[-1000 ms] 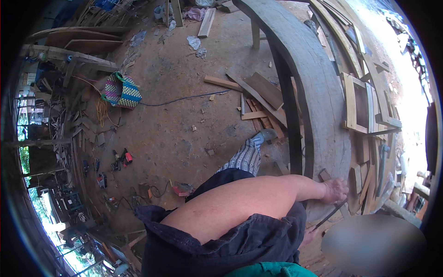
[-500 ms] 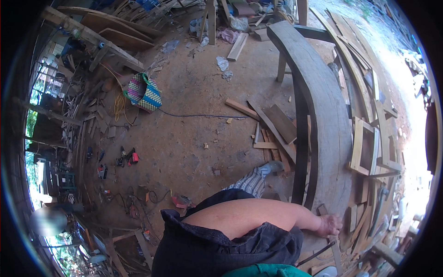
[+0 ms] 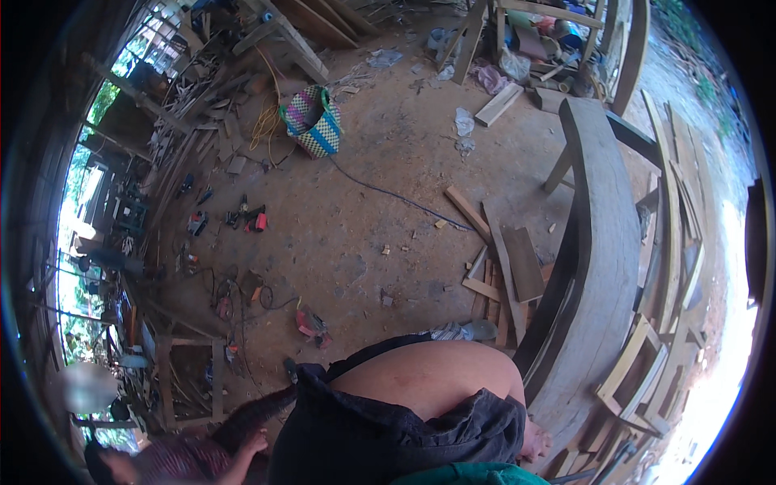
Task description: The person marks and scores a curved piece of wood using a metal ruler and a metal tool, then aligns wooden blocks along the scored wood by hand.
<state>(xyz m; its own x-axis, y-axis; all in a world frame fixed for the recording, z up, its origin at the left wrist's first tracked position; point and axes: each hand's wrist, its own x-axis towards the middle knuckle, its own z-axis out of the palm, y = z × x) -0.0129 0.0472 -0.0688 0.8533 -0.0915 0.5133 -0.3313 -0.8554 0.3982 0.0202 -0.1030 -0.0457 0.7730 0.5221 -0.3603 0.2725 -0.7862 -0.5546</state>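
Note:
My bare left arm comes out of a dark, loose sleeve and crosses the lower middle toward the right. My left hand (image 3: 535, 443) is by the near part of a long, curved wooden beam (image 3: 605, 267), with its fingers curled in. The sleeve and arm partly cover this hand, and whatever it may hold cannot be made out. My right hand does not show. Beyond my arm, a foot (image 3: 478, 330) below striped cloth stands on the floor near several loose boards (image 3: 519, 263).
A woven basket (image 3: 314, 121) stands on the dirt floor, with a dark cord running from it. Red power tools (image 3: 311, 325) and cables lie to the left. Wooden frames (image 3: 634, 368) and planks lie right of the beam. Another person (image 3: 174, 457) is at lower left.
The view has swung, so the beam and basket appear farther right. My left hand now appears lower and closer to my sleeve. Another person has come into view at lower left.

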